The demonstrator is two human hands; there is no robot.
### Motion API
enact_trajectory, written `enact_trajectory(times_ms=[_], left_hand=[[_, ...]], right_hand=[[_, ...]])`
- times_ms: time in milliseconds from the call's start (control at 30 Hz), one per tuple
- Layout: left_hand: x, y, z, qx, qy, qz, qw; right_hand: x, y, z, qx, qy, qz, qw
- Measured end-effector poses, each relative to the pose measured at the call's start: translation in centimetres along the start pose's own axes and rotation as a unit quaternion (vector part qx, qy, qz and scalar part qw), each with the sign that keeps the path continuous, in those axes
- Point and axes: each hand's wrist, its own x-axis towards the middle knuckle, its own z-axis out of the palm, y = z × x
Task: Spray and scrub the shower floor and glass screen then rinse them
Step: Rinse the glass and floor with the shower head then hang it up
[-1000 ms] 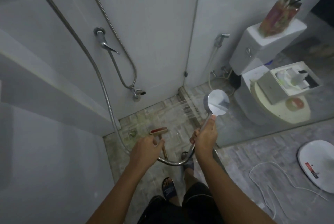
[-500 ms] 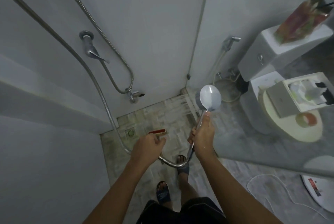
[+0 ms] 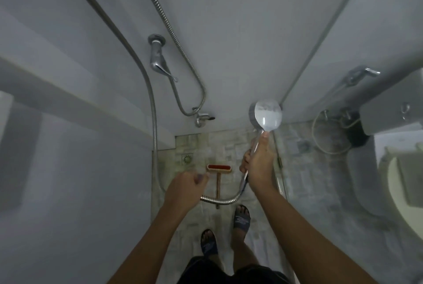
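Observation:
My right hand (image 3: 259,167) grips the handle of the chrome shower head (image 3: 267,115), held up near the corner where the wall meets the glass screen (image 3: 281,180). Its metal hose (image 3: 225,200) loops down under my wrist and off to the left. My left hand (image 3: 186,189) is loosely curled with nothing in it, just left of the red-bristled scrub brush (image 3: 219,168), whose wooden handle points back toward my feet. The brush is over the tiled shower floor (image 3: 219,144), near the square drain (image 3: 187,159).
A wall tap (image 3: 158,59) and a second hose hang on the back wall. A low ledge runs along the left. Beyond the glass are a toilet (image 3: 389,169) and a bidet sprayer (image 3: 359,74). My sandalled feet (image 3: 241,217) stand on the floor behind the brush.
My left hand has come off the brush handle and drifted left. The right hand has lifted the shower head closer to the corner. The view has tilted more toward the wall.

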Motion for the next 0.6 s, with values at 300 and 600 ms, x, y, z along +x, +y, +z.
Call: enact_trajectory(times_ms=[300, 600], left_hand=[[0.0, -2.0, -1.0, -0.027, 0.029, -0.049, 0.998], [-2.1, -6.6, -2.3, -0.034, 0.080, -0.067, 0.994]], right_hand=[[-0.2, 2.0, 2.6, -0.048, -0.044, 0.008, 0.998], [-3.7, 4.4, 5.6, -0.065, -0.092, -0.019, 0.993]])
